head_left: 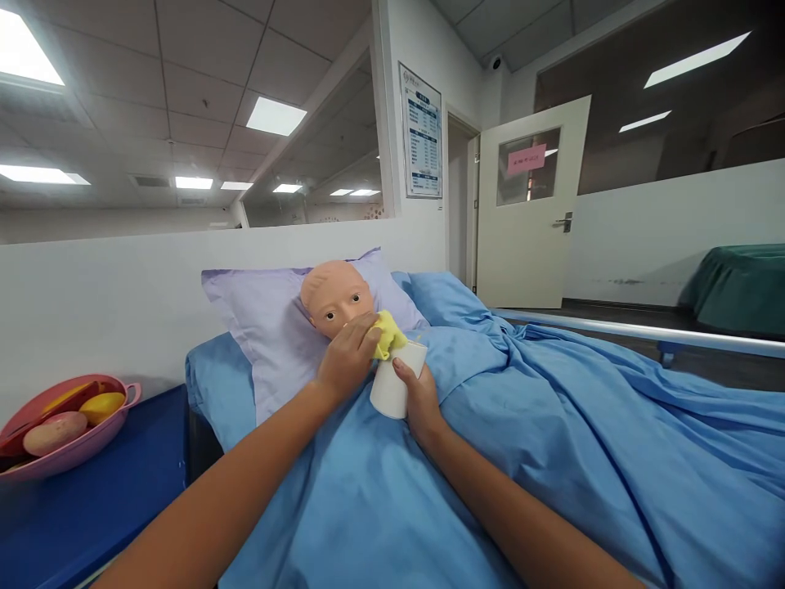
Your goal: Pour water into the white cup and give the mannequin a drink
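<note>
A training manikin [336, 288] lies under the blue bedding with its head on a lilac pillow [270, 327]. My left hand [348, 353] is at the lower part of its face, hiding the mouth and chin. Its fingers are closed on a crumpled yellow cloth [388, 334], which shows beyond the fingertips. Just below the cloth, my right hand [422, 394] grips a white cup [388, 391], thumb across its near side. The cup leans slightly and its inside cannot be seen.
Blue bedding [552, 425] covers the bed, with a pale side rail [643, 329] along the right. On the left, a pink basket [67, 458] of fruit-like items stands on a dark blue tabletop [123, 507]. A door [521, 245] stands ajar at the back.
</note>
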`<state>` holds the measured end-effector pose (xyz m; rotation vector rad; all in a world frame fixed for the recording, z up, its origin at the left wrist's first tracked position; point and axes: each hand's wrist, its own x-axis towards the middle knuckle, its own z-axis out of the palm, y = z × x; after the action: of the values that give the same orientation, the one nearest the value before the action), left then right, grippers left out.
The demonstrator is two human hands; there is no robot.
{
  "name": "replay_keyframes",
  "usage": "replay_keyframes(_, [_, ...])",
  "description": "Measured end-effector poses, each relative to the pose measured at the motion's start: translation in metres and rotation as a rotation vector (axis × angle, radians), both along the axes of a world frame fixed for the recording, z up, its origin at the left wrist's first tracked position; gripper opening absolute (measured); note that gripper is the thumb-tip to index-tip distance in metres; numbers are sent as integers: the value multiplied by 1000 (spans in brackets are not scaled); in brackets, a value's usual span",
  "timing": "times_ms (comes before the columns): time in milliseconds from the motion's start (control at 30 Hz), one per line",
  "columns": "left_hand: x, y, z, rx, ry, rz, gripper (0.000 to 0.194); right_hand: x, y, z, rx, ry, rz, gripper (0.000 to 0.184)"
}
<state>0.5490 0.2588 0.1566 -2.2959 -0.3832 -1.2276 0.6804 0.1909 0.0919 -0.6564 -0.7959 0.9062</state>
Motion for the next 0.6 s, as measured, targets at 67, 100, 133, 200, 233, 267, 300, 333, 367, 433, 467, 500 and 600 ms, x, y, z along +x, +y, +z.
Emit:
replay_keyframes(67, [9, 9, 3, 69, 115, 87, 26, 0, 1, 0, -6, 21, -16, 61])
replay_keyframes(100, [11, 12, 0, 93, 159, 120, 27, 0, 1, 0, -3, 36, -22, 59])
replay_keyframes(133, [12, 15, -4, 108, 191, 141, 27, 0, 1, 1, 4, 53, -27, 56])
replay_keyframes(200, [11, 17, -16, 113, 204, 159, 28, -1, 0, 2, 13, 77, -31, 52])
replay_keyframes(233, [9, 17, -22, 108, 192, 158, 29, -1, 0, 2, 10, 80, -32, 51])
replay_keyframes(267, [7, 16, -28, 102, 174, 156, 29, -1, -1, 2, 4, 78, -34, 51])
replay_keyframes(300, [5, 15, -33, 97, 151, 155, 29, -1, -1, 2, -3, 71, -35, 52])
replay_keyframes(333, [3, 13, -38, 97, 128, 155, 29, -2, -1, 2, -8, 62, -33, 52])
replay_keyframes(367, [1, 11, -41, 102, 111, 156, 28, -2, -1, 2, -12, 53, -31, 53])
replay_keyframes(433, [-3, 8, -44, 121, 101, 157, 26, -2, -2, 2, -11, 41, -22, 56])
replay_keyframes(467, [-4, 6, -43, 126, 109, 153, 25, -2, -2, 3, -9, 38, -15, 58])
replay_keyframes(500, [-6, 4, -41, 123, 123, 147, 24, -2, -3, 3, -8, 37, -7, 59])
replay_keyframes(600, [-5, 0, -24, 80, 162, 132, 24, -1, -4, 5, -13, 29, 5, 61])
